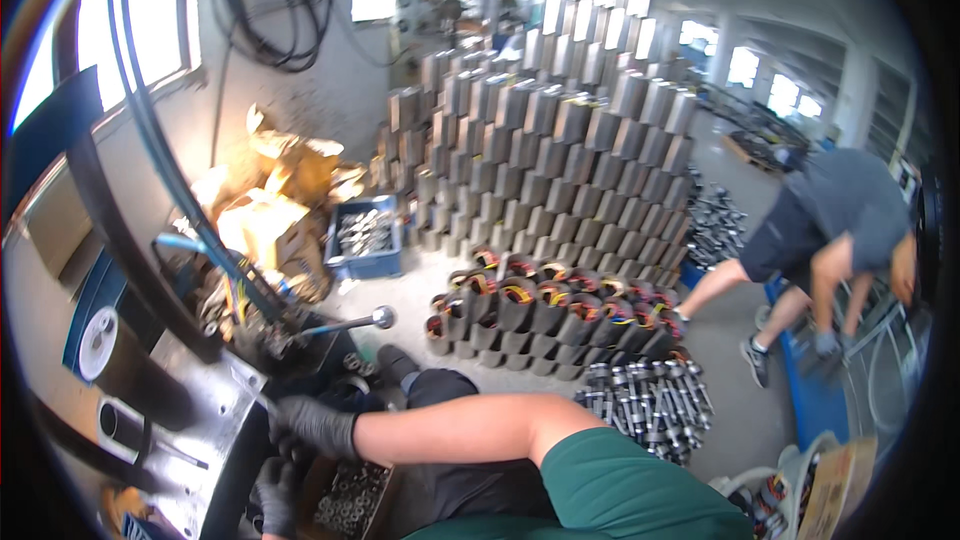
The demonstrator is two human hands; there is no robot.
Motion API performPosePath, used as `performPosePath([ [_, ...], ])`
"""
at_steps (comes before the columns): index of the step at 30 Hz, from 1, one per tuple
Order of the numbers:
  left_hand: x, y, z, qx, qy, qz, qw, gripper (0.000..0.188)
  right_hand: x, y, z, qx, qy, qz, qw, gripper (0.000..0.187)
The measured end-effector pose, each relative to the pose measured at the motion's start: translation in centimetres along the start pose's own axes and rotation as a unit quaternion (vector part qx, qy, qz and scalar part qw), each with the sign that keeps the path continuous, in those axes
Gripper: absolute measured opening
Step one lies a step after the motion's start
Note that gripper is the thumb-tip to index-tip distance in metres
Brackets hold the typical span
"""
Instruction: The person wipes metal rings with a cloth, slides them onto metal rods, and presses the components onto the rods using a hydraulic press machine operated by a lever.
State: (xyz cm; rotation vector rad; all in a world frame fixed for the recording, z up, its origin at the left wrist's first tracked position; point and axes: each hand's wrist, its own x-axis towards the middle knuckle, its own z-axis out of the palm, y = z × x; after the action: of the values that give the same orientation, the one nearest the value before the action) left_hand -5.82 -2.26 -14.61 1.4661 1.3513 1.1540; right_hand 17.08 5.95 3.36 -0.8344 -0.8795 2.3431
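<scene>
My right hand [312, 426], in a dark grey glove, reaches across to the front edge of a machine's metal table [215, 440]. Its fingers are curled, and what they may hold is hidden. Just below it is my left hand [275, 492], gloved the same way, with fingers bent inward; any small thing in them cannot be made out. Beside both hands, a box of small metal ring-like parts [352, 498] sits low by my legs. On the metal table stand a dark cylinder with a pale round end [98, 345] and a short hollow tube [122, 424].
A lever with a ball knob [382, 317] juts from the machine. Beyond are a blue bin of metal parts [365, 238], open cylinders with coloured wires [518, 302], piled rotor shafts [650, 400] and tall stacked metal cylinders [560, 150]. At right another person [850, 210] bends over a blue workstation.
</scene>
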Motion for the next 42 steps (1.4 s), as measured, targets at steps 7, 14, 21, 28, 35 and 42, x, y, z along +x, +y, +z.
performPosePath([
  [7, -1.8, 0.2, 1.3, 0.352, -0.335, -0.146, 0.862, 0.040, -1.4, -8.5, -1.4, -0.055, -0.121, -0.164, 0.977, 0.021],
  [14, -4.2, -19.7, 0.4, 0.402, -0.135, -0.143, 0.894, 0.054, -1.5, -8.3, -0.9, -0.023, -0.071, -0.127, 0.989, 0.019],
  [21, -2.9, -14.4, 6.4, 0.419, -0.229, -0.259, 0.840, 0.048, -2.4, -7.8, -2.6, -0.076, -0.027, -0.096, 0.992, 0.023],
  [28, 8.1, -14.3, 26.6, 0.352, -0.176, -0.077, 0.916, 0.042, -0.6, -5.3, -2.8, 0.031, -0.035, -0.162, 0.986, 0.013],
  [35, 12.0, 4.1, 55.8, 0.089, -0.319, 0.090, 0.939, 0.042, 4.7, -2.4, -3.5, -0.246, -0.061, -0.293, 0.922, 0.013],
  [42, 8.3, 1.8, 56.5, -0.003, -0.358, 0.023, 0.933, 0.041, 2.3, -3.1, -3.4, -0.076, 0.085, -0.176, 0.978, 0.023],
])
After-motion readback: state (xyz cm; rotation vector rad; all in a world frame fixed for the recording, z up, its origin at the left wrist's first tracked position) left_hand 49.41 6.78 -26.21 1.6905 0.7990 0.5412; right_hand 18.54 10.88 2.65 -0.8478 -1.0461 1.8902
